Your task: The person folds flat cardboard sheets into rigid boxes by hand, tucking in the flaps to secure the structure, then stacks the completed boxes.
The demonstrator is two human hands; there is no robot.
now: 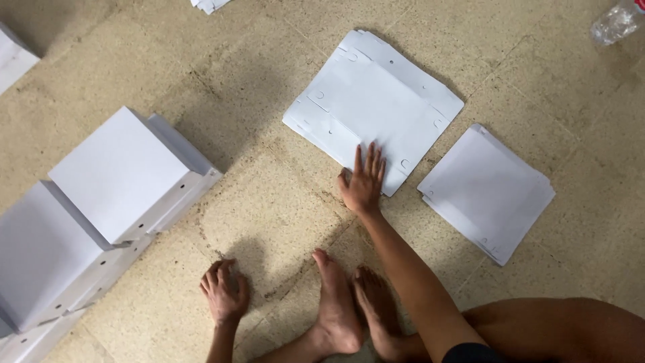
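Note:
My right hand (pixel 363 181) lies flat, fingers spread, on the near edge of a stack of flat white die-cut cardboard sheets (pixel 373 101) lying on the floor. My left hand (pixel 224 292) rests on the bare floor at the lower left, fingers curled downward, holding nothing. A second, smaller stack of flat white sheets (pixel 487 191) lies to the right of the first, apart from my hands. My bare feet (pixel 353 309) sit between my two arms near the bottom edge.
Folded white boxes (pixel 114 171) stand stacked in a row along the left. Another white box corner (pixel 10 57) shows at the far left top. A clear plastic bottle (pixel 617 21) lies at the top right. The floor is beige speckled tile.

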